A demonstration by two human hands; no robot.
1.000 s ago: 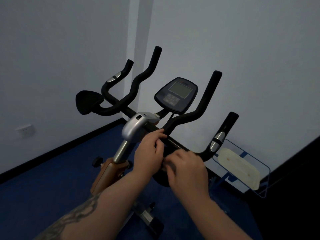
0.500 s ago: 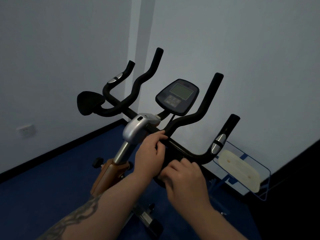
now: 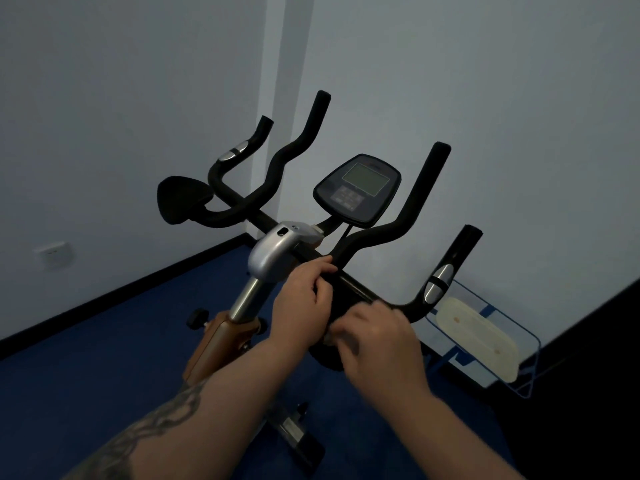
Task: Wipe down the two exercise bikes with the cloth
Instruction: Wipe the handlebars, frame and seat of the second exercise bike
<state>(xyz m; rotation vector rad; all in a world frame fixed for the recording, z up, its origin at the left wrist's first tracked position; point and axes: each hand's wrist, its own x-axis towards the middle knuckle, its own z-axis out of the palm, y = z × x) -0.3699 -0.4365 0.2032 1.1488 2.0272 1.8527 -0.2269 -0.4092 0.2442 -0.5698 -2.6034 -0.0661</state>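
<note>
Both hands on the black padded handlebar (image 3: 360, 289) of the orange-framed exercise bike (image 3: 221, 341)

The left hand (image 3: 299, 306) curls its fingers round the crossbar just right of the silver stem clamp (image 3: 277, 251); the right hand (image 3: 377, 337) — blurred — lies knuckles-up beside it, fingers curled on something dark and hard to make out, possibly the cloth. Both forearms reach in from the near edge — elbows cut off.
</note>
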